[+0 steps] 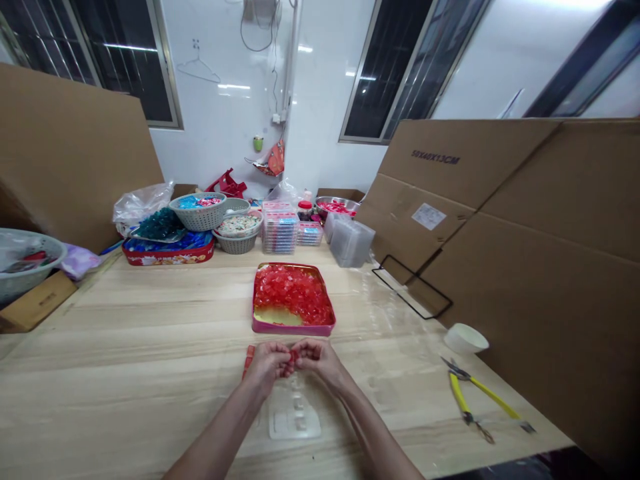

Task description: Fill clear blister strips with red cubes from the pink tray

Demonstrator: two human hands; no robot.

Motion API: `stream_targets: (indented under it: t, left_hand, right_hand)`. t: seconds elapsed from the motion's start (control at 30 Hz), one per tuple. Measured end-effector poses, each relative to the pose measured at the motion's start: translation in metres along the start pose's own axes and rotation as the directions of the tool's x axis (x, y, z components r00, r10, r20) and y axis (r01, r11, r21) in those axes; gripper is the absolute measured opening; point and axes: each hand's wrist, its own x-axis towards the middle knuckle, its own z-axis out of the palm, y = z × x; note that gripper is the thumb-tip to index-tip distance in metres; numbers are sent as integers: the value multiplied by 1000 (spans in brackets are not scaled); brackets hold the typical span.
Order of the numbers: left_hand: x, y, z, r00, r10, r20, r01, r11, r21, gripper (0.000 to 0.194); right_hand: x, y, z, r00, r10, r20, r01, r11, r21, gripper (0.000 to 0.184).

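Note:
My left hand (pixel 271 363) and my right hand (pixel 316 360) meet over the table, fingertips pinched together on a small red piece (pixel 293 358) between them. The piece is mostly covered by fingers, so its exact kind does not show. Under my wrists lies a clear plastic tray (pixel 294 421) with small moulded hollows. Beside my left hand, a red strip (pixel 249 360) lies partly hidden. Just beyond both hands sits a pink-rimmed tin (pixel 294 329) holding many shiny red translucent pieces, with its yellowish bottom bare at the near left.
Yellow-handled pliers (pixel 463 377) and a roll of tape (pixel 466 338) lie at right, near a black wire stand (pixel 413 293) and tall cardboard (pixel 530 253). Along the back stand baskets (pixel 200 217), a red tin (pixel 170 257), stacked clear cases (pixel 279 230) and clear boxes (pixel 351 243).

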Motion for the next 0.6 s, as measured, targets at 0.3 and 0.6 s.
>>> stream_targets:
  t: [0.3, 0.6]
  left_hand:
    - [-12, -2, 2, 999, 30, 12, -29, 997, -74, 33]
    - [-8, -5, -1, 996, -79, 44, 87, 972, -220, 16]
  right_hand:
    - [-3, 10, 2, 993, -45, -107, 38, 997, -68, 27]
    - [-19, 0, 20, 913, -398, -90, 300, 805, -512, 7]
